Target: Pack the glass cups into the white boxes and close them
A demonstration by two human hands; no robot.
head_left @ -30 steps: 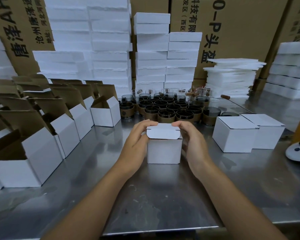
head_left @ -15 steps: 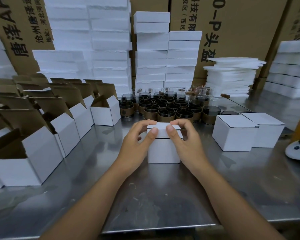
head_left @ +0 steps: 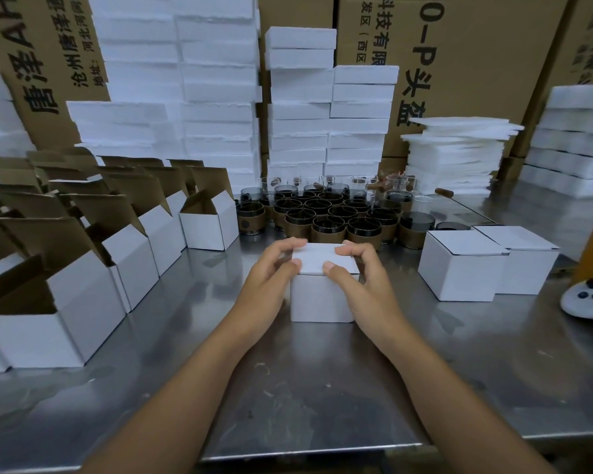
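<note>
Both hands are curling over one white box [head_left: 322, 299] sitting on the steel table [head_left: 322, 388]. The left hand [head_left: 271, 278] is pinching the left edge of the lid [head_left: 317, 256] between thumb and fingers. The right hand [head_left: 360, 278] is doing the same on the right edge, and the lid is lying flat. Just beyond the fingertips, brown-sleeved glass cups [head_left: 332, 217] are standing in a cluster. Two closed boxes [head_left: 459, 271] are sitting out past the right hand, and open boxes [head_left: 206, 227] are lining up past the left.

3 closed white boxes [head_left: 322, 297] (1 held), 2 hands [head_left: 267, 278].
</note>
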